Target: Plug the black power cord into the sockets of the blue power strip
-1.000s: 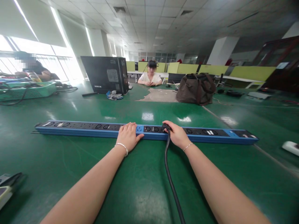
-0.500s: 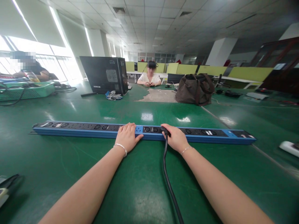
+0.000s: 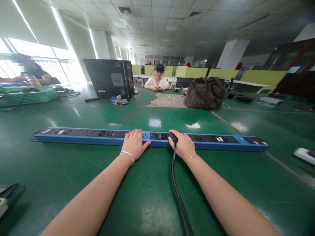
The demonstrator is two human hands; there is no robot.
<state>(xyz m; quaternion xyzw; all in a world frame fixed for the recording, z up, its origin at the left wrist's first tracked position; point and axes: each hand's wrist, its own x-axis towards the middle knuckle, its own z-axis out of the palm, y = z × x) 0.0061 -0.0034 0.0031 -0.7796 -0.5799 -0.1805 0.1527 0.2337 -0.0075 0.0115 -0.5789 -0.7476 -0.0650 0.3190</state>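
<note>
A long blue power strip [image 3: 81,139] with black sockets lies crosswise on the green tabletop. My left hand [image 3: 133,141] is laid over its middle, the fingers across the top and the thumb along the front side, holding it. My right hand [image 3: 183,144] is closed round a black plug [image 3: 173,136] at the strip's sockets, just right of centre. How deep the plug sits in a socket is hidden by my fingers. From the plug a thick black cable [image 3: 175,183] runs down toward me and out of view.
Beyond the strip stand a black computer case [image 3: 108,78], a pair of gloves [image 3: 119,100] and a brown bag [image 3: 205,94]. A green basket [image 3: 36,95] is at the far left, a white device [image 3: 305,155] at the right edge. One person [image 3: 157,80] sits opposite, another [image 3: 29,70] at left.
My right hand has shifted slightly left and its wrist has turned a little on the plug. The left hand and the power strip look almost unmoved.
</note>
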